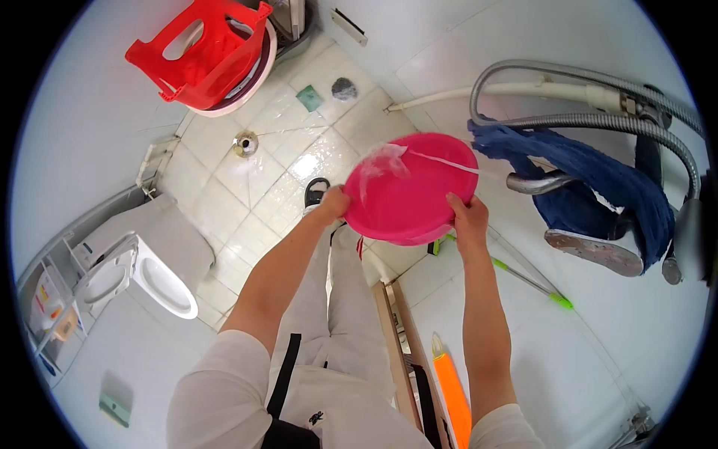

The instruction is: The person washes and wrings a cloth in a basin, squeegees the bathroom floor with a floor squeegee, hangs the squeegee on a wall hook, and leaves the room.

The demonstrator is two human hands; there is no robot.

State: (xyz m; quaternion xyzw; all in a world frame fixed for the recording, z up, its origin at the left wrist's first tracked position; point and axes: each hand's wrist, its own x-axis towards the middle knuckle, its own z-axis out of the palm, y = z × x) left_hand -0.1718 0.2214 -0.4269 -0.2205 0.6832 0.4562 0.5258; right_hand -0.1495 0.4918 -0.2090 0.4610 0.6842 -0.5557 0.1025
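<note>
A bright pink plastic basin (419, 194) is held up in front of me, tilted, between both hands. My left hand (334, 203) is closed on its left rim. On the lower right rim, my right hand (469, 215) grips with the thumb over the edge. From the metal spout (535, 182) at the right, a thin white stream of water (446, 162) runs into the basin, with a whitish splash (385, 163) inside. Dark blue cloth (583, 168) hangs over the tap fittings beside the spout.
Wet floor tiles (262, 176) surround a round drain (245, 144). A red stool (206, 56) rests on stacked basins at the back left. The toilet (166, 284) stands left. At the right run metal hoses (553, 122); a green-ended stick (532, 284) and orange object (452, 393) are lower.
</note>
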